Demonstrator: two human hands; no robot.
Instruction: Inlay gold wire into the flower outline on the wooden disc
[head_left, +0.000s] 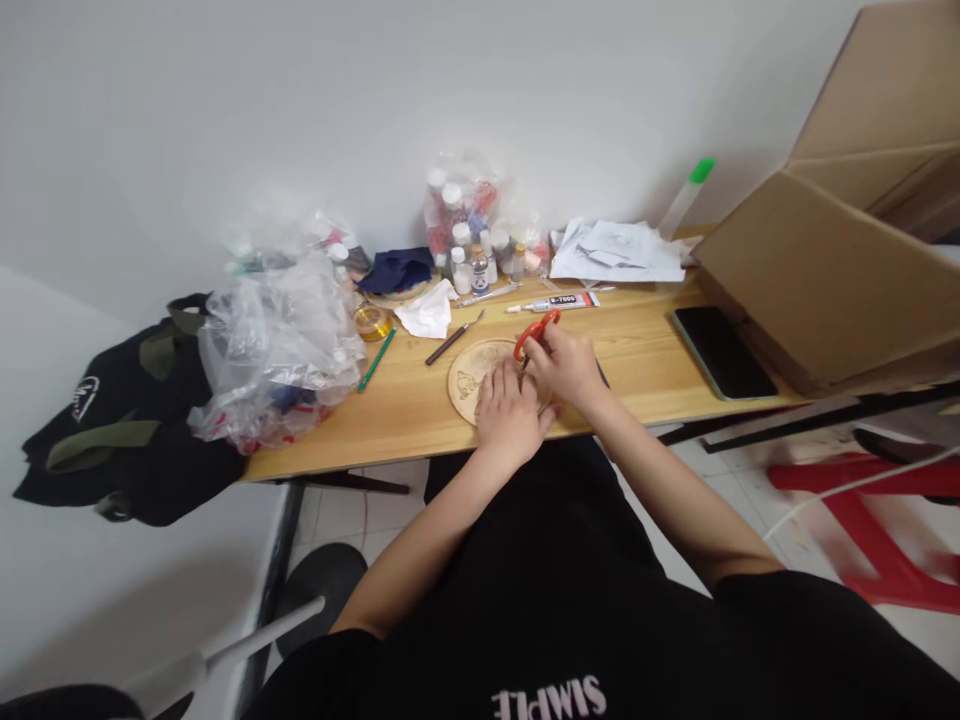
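Note:
A round wooden disc [474,375] with an engraved drawing lies near the front edge of the wooden table [405,410]. My left hand [510,418] rests flat on the disc's right part, fingers together, pressing it down. My right hand [568,362] is closed around red-handled scissors [535,333], whose handles stick up over the disc. The blades are hidden behind my hands.
A glue tube [561,302], craft knife [454,339], green pencil [376,359], gold tape roll [372,322], tissue [426,312], small bottles [474,262] and plastic bags [277,350] crowd the table. A phone [721,352] and cardboard box [832,260] sit right. A black bag [120,420] hangs left; red stool [877,530] stands right.

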